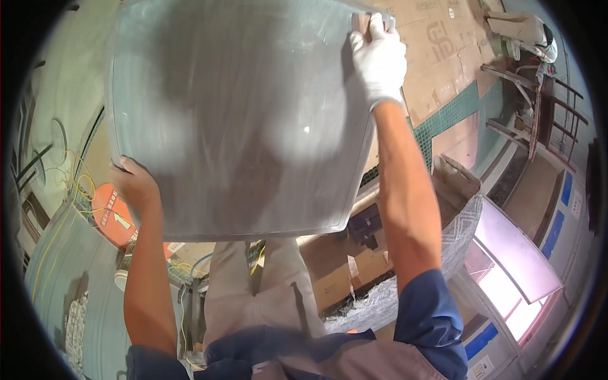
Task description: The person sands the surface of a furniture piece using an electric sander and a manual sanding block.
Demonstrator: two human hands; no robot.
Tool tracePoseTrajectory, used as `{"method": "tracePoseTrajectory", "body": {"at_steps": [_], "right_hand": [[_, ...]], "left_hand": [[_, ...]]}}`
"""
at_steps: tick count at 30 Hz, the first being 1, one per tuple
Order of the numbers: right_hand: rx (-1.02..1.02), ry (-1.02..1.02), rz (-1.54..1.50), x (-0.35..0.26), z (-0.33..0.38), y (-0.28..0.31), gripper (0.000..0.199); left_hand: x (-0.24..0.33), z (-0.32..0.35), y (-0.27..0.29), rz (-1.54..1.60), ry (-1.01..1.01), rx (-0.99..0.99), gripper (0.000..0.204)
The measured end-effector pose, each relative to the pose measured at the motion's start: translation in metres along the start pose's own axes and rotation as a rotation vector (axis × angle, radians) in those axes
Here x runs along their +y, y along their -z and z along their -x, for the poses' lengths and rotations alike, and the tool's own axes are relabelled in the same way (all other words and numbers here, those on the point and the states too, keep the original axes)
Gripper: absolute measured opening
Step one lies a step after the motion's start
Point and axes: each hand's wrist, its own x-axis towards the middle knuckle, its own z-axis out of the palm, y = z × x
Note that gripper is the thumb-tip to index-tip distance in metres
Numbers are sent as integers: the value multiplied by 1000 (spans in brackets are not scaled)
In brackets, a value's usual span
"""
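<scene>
Two hands carry one large grey panel, a thin square sheet with rounded corners and a dull, streaked sheen, held up in front of the person so that it fills most of the head view. The left hand, bare, is clamped on the sheet's lower left edge; the right hand, in a white work glove, is closed over the upper right corner, fingers curled across the rim. Both arms are stretched out, so the panel looks fully lifted and clear of any support: nothing touches it but the hands.

As a judgement, the lifting is done and the setting down is not; the sheet is in mid-carry, tilted, with no resting place for it showing.

Below the panel the person's light trousers stand on a cluttered floor. An orange round sign lies by the left hand, with loose yellow wire near it. To the right are flattened cardboard sheets, a strip of green tile, and a bag of rubble wrapped in mesh. At the upper right another person's white-gloved hand shows, well apart from the panel.
</scene>
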Motion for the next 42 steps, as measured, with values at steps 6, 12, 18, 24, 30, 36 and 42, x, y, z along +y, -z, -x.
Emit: {"method": "tracePoseTrajectory", "body": {"at_steps": [6,12,18,24,30,36,42], "right_hand": [[-311,278,-211,-42,228,14,42],[-183,593,-59,-55,25,-3,62],[-307,588,-235,-48,50,7,72],[-496,811,30,-73,49,-9,67],[-137,751,-354,-75,-19,-30,58],[-425,723,-244,-111,3,-20,55],[-382,773,-287,-111,5,-21,59]], "left_hand": [[-18,2,-2,-133,19,123,52],[-8,4,-6,-102,10,165,48],[-3,6,4,-49,38,82,46],[-8,11,0,-91,-54,214,48],[3,4,17,76,62,47,48],[-14,13,8,-53,25,126,49],[-7,10,5,20,31,102,47]]}}
